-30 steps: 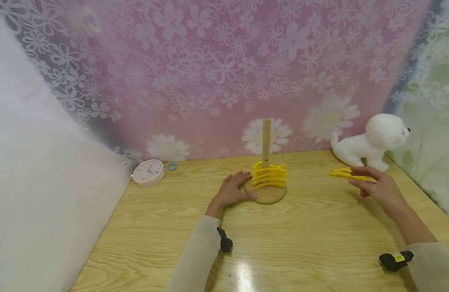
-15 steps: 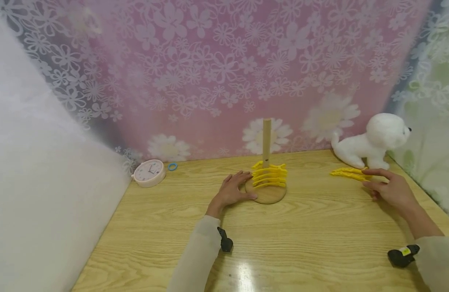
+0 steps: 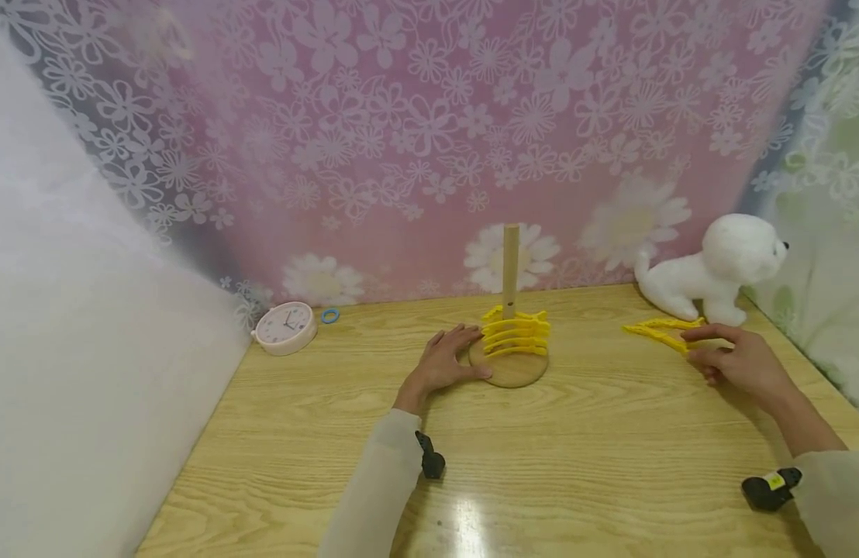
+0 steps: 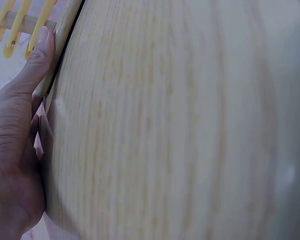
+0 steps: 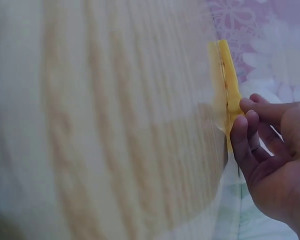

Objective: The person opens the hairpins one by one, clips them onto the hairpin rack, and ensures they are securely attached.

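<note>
My left hand point(image 3: 445, 363) holds the left edge of a wooden stand's round base point(image 3: 516, 375), with the thumb on the front side. Several yellow hair clips point(image 3: 516, 338) are stacked low around the stand's upright post point(image 3: 510, 271). In the left wrist view, the thumb lies along the base beside the clips point(image 4: 12, 37). On the right, two long yellow pieces form a V that widens toward my right hand point(image 3: 739, 363). That hand pinches the end of the nearer one, a yellow hair clip point(image 3: 663, 338), which the right wrist view shows between thumb and fingertips.
Behind my right hand sits a white plush dog point(image 3: 715, 267). A pink round clock point(image 3: 285, 328) and a small blue ring point(image 3: 330, 315) lie at the back left of the wood-grain table point(image 3: 583, 465). A flowered curtain point(image 3: 401, 194) backs the table.
My right hand has shifted right, then slightly back left and toward the clip. The yellow V has widened as the near piece's right end came forward. The left hand and stand stay put.
</note>
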